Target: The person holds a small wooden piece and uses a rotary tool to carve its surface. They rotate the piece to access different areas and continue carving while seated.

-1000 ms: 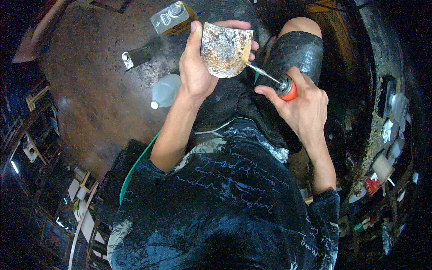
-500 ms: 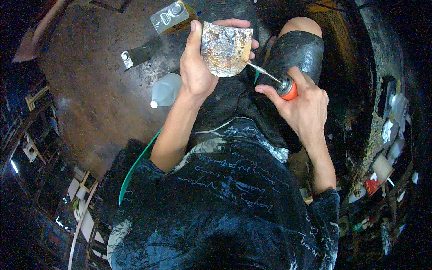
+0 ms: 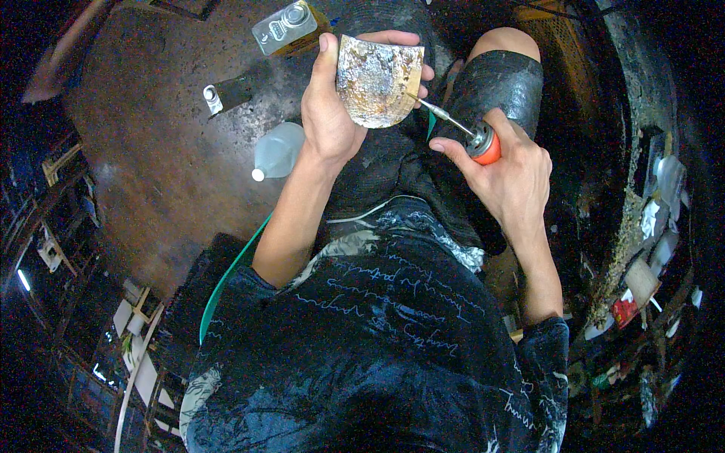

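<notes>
In my left hand (image 3: 332, 102) is a flat piece (image 3: 377, 79) with a straight top edge, a rounded bottom, and mottled silver, white and brown patches. My thumb lies along its left side; the other fingers show behind and beyond it. My right hand (image 3: 507, 170) is wrapped around an orange-bodied tool (image 3: 485, 149) with a grey metal collar and a slim metal shaft; its exact kind I cannot make out. The shaft's tip meets the piece near its lower right edge, beside a bare tan strip. The tool's rear end is hidden in my palm.
Left of my arm, a translucent white-capped bottle (image 3: 279, 151) lies on the brown floor (image 3: 166, 189). A dark container with a white cap (image 3: 211, 96) and a rectangular metal can (image 3: 285, 29) are farther away. Assorted scraps (image 3: 642, 283) line the right side.
The piece has shifted very slightly up and left in my left hand. The shaft's tip sits a little higher on it, and the tool has turned slightly.
</notes>
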`<state>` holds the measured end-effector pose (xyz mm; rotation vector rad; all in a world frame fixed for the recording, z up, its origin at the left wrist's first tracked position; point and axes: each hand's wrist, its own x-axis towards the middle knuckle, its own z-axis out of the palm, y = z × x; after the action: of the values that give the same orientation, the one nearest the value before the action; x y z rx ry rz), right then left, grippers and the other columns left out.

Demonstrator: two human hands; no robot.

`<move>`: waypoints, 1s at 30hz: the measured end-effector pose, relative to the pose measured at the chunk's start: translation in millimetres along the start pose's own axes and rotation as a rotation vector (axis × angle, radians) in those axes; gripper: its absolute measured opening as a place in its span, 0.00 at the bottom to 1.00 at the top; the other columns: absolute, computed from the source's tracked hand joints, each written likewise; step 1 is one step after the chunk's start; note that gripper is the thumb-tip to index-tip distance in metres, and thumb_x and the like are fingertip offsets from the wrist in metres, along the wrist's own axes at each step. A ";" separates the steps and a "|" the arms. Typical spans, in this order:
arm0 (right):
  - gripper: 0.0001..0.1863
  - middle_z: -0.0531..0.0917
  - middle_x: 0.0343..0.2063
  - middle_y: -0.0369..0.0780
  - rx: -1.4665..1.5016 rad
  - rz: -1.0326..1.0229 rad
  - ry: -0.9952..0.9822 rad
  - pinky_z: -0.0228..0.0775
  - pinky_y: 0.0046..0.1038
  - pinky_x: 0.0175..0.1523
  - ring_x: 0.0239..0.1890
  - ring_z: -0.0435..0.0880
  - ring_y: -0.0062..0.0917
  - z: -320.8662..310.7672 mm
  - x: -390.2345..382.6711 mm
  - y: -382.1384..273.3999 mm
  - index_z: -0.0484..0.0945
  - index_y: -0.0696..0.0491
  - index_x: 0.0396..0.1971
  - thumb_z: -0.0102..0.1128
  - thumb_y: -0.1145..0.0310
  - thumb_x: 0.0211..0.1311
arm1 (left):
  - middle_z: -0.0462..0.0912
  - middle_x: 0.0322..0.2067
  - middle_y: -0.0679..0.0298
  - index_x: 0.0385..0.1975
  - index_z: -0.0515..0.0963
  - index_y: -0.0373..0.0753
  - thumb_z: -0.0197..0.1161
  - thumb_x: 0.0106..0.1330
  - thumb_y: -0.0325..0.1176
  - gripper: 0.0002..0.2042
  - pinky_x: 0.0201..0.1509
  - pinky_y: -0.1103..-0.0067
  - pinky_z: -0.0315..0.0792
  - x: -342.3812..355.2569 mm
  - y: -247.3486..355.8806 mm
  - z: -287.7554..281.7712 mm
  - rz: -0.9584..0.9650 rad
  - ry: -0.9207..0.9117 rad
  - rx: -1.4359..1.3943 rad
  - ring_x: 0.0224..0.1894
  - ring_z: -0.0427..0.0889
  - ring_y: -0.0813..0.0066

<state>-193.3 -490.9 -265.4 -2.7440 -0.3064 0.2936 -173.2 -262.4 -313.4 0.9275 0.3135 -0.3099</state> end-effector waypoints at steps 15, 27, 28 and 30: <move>0.36 0.86 0.24 0.47 -0.026 -0.012 -0.012 0.81 0.42 0.30 0.26 0.90 0.46 -0.4 -1.9 -2.4 0.80 0.54 0.34 0.81 0.33 0.52 | 0.90 0.45 0.44 0.63 0.77 0.28 0.28 0.82 0.70 0.47 0.51 0.65 0.87 4.0 -7.3 -4.4 0.032 -0.035 -0.088 0.43 0.92 0.57; 0.36 0.87 0.24 0.48 0.058 0.010 -0.024 0.81 0.42 0.32 0.28 0.91 0.47 -3.2 1.9 1.0 0.83 0.56 0.35 0.82 0.34 0.51 | 0.90 0.45 0.46 0.62 0.78 0.28 0.28 0.82 0.70 0.46 0.53 0.65 0.88 -0.3 0.8 -0.8 -0.001 -0.013 0.032 0.45 0.93 0.58; 0.36 0.88 0.24 0.48 0.043 0.007 -0.014 0.81 0.42 0.33 0.28 0.91 0.47 -2.7 1.4 0.1 0.83 0.56 0.35 0.82 0.34 0.51 | 0.90 0.45 0.46 0.62 0.78 0.28 0.28 0.82 0.70 0.46 0.53 0.65 0.88 -1.1 0.9 -1.0 0.011 -0.021 0.022 0.45 0.93 0.58; 0.36 0.88 0.25 0.48 0.022 0.007 -0.008 0.81 0.42 0.33 0.28 0.91 0.47 -2.0 1.0 -1.0 0.83 0.56 0.35 0.82 0.33 0.51 | 0.90 0.45 0.46 0.62 0.78 0.28 0.28 0.81 0.71 0.46 0.53 0.65 0.88 -1.8 0.0 -1.4 0.011 -0.007 0.024 0.45 0.93 0.58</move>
<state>-192.1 -490.4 -263.4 -2.7236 -0.2938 0.3084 -175.0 -261.0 -313.5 0.9510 0.2991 -0.3068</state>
